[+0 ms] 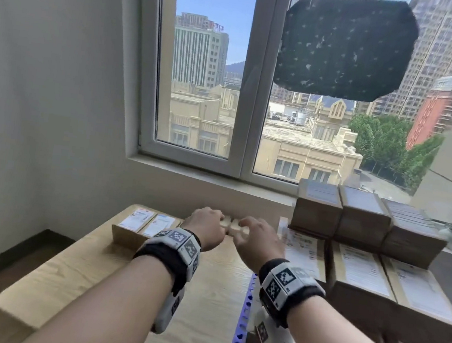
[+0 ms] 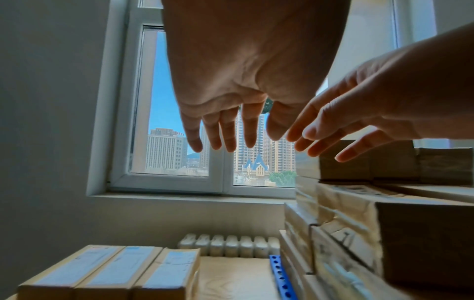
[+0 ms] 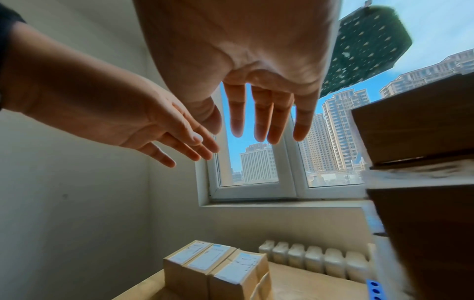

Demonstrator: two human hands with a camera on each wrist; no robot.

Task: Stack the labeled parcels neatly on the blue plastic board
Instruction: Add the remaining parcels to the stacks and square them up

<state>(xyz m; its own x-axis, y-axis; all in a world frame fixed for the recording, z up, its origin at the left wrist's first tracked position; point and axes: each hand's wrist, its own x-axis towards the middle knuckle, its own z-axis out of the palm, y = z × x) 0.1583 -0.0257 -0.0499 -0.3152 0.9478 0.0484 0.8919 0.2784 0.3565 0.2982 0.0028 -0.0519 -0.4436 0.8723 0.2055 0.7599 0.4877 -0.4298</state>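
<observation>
Three brown labeled parcels [image 1: 144, 225] stand side by side at the far left of the wooden table [image 1: 88, 265]; they also show in the wrist views [image 2: 113, 272] [image 3: 218, 266]. On the right, a tall stack of parcels [image 1: 366, 245] sits on the blue plastic board [image 1: 241, 324], whose perforated edge shows beside it [image 2: 279, 274]. My left hand [image 1: 206, 226] and right hand [image 1: 258, 243] hover close together over the table, between the two groups. Both hands have their fingers [image 2: 231, 134] [image 3: 266, 121] straight and spread, and neither holds anything.
A window with a white frame [image 1: 251, 94] and its sill lie straight ahead. A dark speckled patch [image 1: 345, 46] covers part of the glass. A cream radiator [image 2: 231, 245] stands below the sill behind the table. A grey wall [image 1: 44, 92] closes the left side.
</observation>
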